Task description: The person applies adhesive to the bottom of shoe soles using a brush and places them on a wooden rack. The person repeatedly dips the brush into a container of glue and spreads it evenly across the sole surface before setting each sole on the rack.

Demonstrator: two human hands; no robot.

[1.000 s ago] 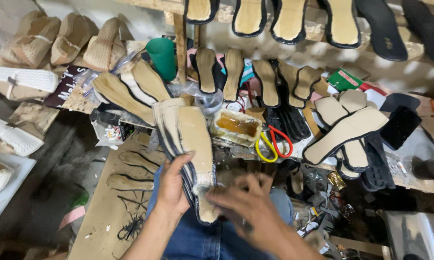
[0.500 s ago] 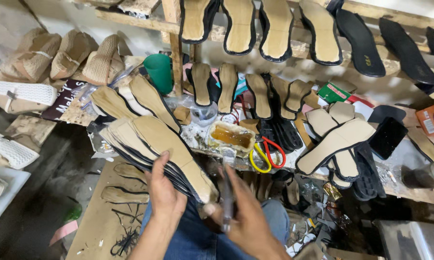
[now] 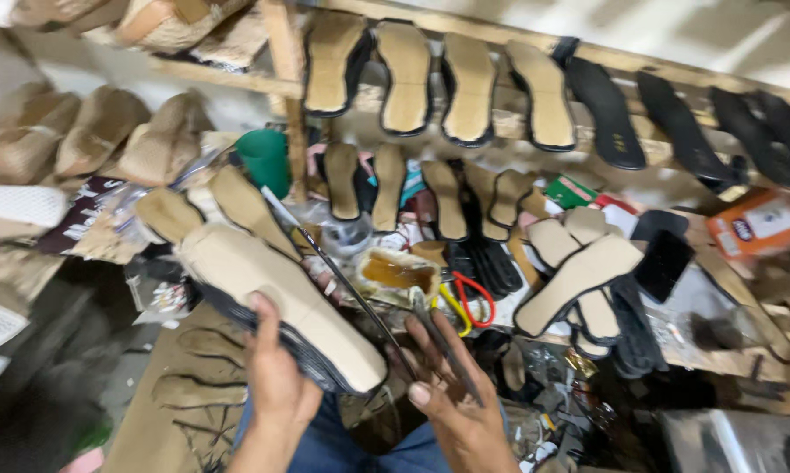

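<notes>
Gripping a sole stack [image 3: 281,307] near centre, left hand [image 3: 277,385] clamped under; right hand [image 3: 456,398] pinching a thin tool [image 3: 443,346]. Risk: stack fanning loose, sliding toward glue tin [image 3: 399,276].

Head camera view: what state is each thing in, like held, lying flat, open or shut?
Left hand: gripping the stack of soles.
Stack of soles: held, tilted, tan side up.
Right hand: closed around a thin dark tool.
Thin dark tool: held, pointing up and away.
Glue tin: open, amber glue showing.
Scissors: lying flat; blades hidden.
Tan insoles: leaning in a row on the shelf.
</notes>
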